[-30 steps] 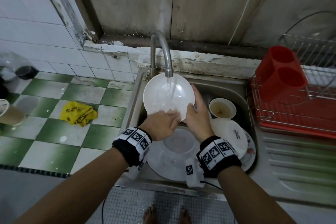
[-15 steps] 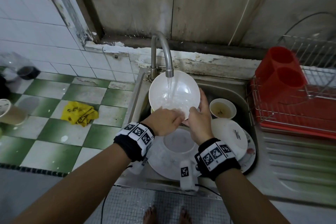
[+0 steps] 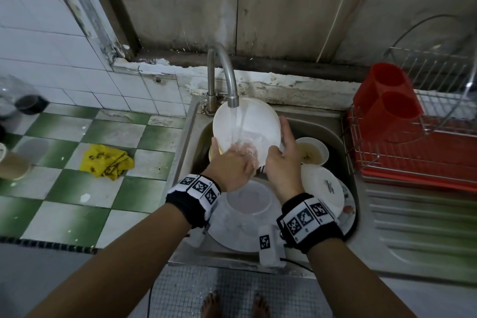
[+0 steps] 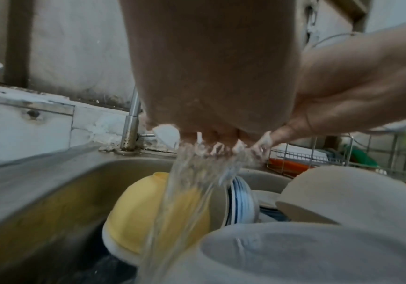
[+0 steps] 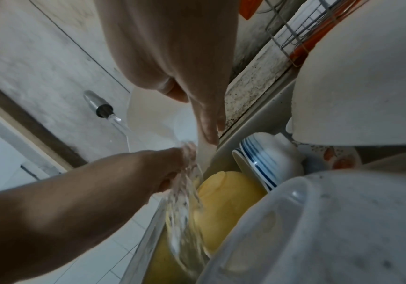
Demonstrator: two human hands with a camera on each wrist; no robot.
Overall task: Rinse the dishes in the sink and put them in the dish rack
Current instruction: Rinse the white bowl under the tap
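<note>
Head view shows you mid-rinse: your right hand (image 3: 282, 160) grips the white plate (image 3: 258, 124) by its edge at frame centre under the faucet (image 3: 227, 77), your left hand (image 3: 229, 165) rubbing its wet face, fingers flat. Bowls and plates wait in the sink (image 3: 343, 142); the dish rack (image 3: 413, 147), right, shows none.

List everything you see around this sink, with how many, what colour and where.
plate: 1, white, under the tap's stream
tap: 1, steel, behind sink
sink: 1, steel, holding dishes
yellow bowl: 1, in sink, left
striped bowl: 1, white-blue, in sink
small bowl: 1, white, murky liquid inside
dish rack: 1, wire, red tray, right
red holder: 1, in rack
cloth: 1, yellow, tiled counter
left hand: rubbing plate
right hand: holding plate's edge
</note>
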